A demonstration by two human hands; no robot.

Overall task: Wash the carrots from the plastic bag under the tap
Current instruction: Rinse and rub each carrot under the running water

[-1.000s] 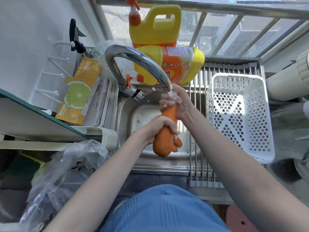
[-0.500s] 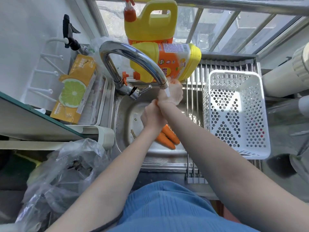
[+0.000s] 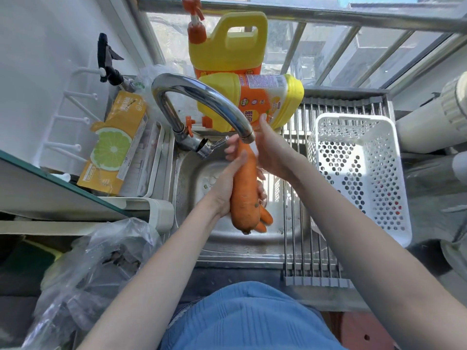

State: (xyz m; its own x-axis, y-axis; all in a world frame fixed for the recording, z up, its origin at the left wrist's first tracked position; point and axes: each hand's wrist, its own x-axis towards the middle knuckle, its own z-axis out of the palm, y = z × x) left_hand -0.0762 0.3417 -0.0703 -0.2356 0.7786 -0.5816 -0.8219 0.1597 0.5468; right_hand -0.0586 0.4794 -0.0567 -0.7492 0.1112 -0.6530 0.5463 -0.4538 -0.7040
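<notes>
1. Carrot (image 3: 244,193) in hand is the big one, held over the sink (image 3: 252,248) with its long axis running from the tap spout (image 3: 246,136) at the far end back toward me, thick end nearest my body.
2. My left hand (image 3: 227,188) grips the carrot from the left along its middle, fingers wrapped round underneath so their tips show on the right side.
3. My right hand (image 3: 271,152) sits at the narrow far end, right beside the spout, fingers straight and roughly together, palm toward the carrot; I cannot tell whether it touches it.
4. Smaller carrots (image 3: 265,218) lie on the sink floor just beneath the thick end.
5. I judge the right hand is the nearer one for rubbing down the length, since the left is busy holding.
6. Both forearms reach in from the near edge and converge under the spout.
7. Plastic bag (image 3: 96,269) lies crumpled on the worktop at the near left corner of the sink; a white basket (image 3: 358,178) rests on the rack at the right edge.
</notes>
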